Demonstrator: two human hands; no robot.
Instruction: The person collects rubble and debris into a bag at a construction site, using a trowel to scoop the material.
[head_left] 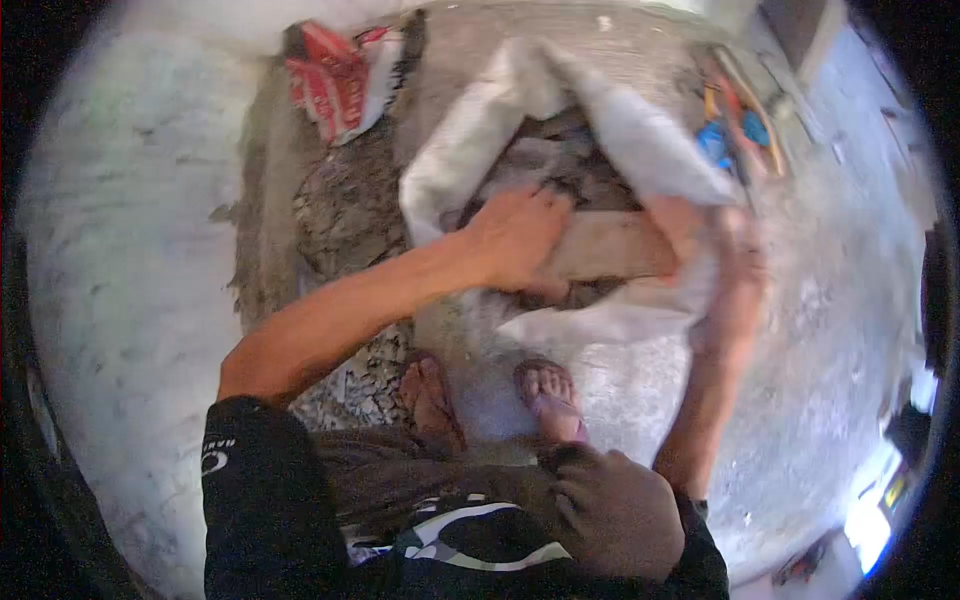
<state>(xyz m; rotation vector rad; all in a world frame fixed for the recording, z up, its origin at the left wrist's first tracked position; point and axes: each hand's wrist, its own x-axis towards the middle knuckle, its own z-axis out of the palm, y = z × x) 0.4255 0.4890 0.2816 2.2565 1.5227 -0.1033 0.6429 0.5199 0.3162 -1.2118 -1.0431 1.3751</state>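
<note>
A white woven sack (465, 150) stands in front of me with its mouth spread wide and its rim rolled outward. Inside it is grey-brown rubble (555, 155). Across the mouth lies a flat brown block (612, 245), perhaps a brick or a piece of one. My left hand (520, 240) is closed around its left end, fingers over the top and thumb at the near side. At the opposite end my right hand (725, 240) grips the block, beside the sack's right rim; motion blurs it, and the rim hides part of it.
A red and white printed bag (340, 80) lies at the back left, above a heap of grey rubble (350, 205). Tools with orange and blue parts (735, 120) lie at the back right. My sandalled feet (550, 390) stand close to the sack, near broken chips (365, 390).
</note>
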